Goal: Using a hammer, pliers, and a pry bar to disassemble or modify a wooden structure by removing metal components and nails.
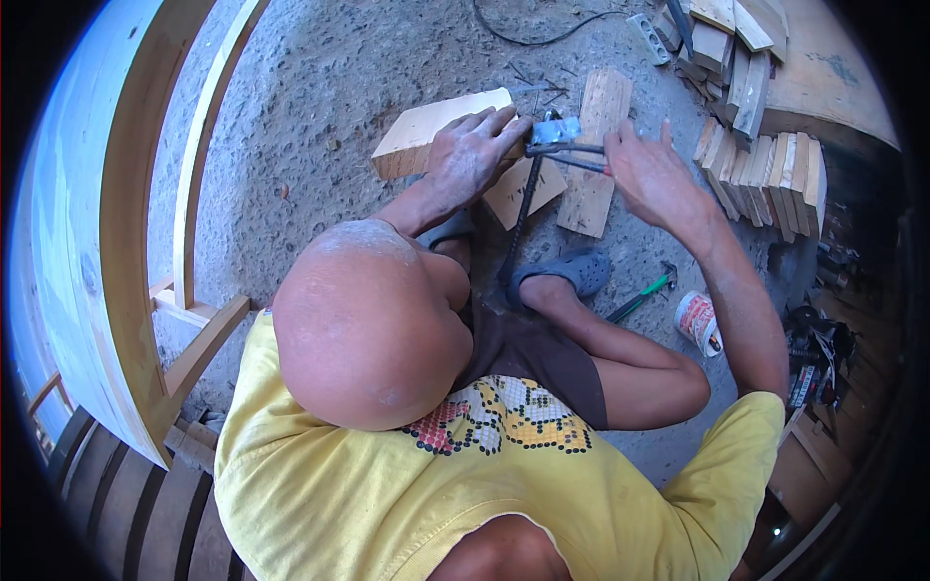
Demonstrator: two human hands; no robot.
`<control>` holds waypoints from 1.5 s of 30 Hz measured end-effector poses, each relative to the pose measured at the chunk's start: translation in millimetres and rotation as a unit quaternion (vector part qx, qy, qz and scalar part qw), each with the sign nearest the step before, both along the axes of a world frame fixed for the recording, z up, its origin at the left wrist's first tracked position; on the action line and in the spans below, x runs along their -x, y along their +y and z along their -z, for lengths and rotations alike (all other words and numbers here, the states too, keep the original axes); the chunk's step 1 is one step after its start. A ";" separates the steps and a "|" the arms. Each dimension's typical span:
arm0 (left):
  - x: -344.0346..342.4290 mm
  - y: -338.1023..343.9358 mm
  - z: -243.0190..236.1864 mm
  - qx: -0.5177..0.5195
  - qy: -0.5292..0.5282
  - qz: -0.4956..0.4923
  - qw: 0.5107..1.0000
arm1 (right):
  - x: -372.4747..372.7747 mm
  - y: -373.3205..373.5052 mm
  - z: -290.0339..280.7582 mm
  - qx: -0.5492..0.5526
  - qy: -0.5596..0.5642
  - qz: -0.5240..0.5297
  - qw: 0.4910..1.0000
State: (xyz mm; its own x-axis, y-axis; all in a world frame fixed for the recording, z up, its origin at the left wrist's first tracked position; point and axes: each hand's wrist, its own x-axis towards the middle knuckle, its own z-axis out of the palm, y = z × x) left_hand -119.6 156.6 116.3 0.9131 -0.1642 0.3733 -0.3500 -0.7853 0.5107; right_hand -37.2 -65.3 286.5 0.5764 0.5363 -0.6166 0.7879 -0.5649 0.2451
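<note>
My left hand (472,153) bends its fingers over the end of a pale wood block (423,136), beside a small bluish metal piece (555,131); what it grips is hidden. My right hand (654,176) closes around the handles of a pair of pliers (573,158), dark with a touch of red near the palm. The pliers' dark arms reach left to just under the metal piece. A dark ribbed rod (524,208) slants from there toward my feet. Beneath lie a smaller wood block (528,192) and a flat board (587,198) on the rough concrete.
Wood pieces stand in a row (765,184) at the right, with more stacked behind. A power strip (647,39) lies at the far right. Near my sandal (572,271) are a green-handled tool (639,295) and a white tub (697,321). A wooden frame (136,194) rises at left.
</note>
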 end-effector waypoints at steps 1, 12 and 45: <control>0.0 0.2 0.1 0.000 0.018 0.014 1.000 | -2.1 -0.9 0.1 0.006 0.020 0.012 1.000; 12.2 18.9 0.0 0.011 0.028 -0.051 0.998 | -20.7 9.4 7.9 -0.095 0.021 -0.010 0.995; 2.6 139.3 -4.4 0.106 0.054 -0.013 0.993 | -57.1 117.1 -6.3 -0.120 0.168 -0.053 0.977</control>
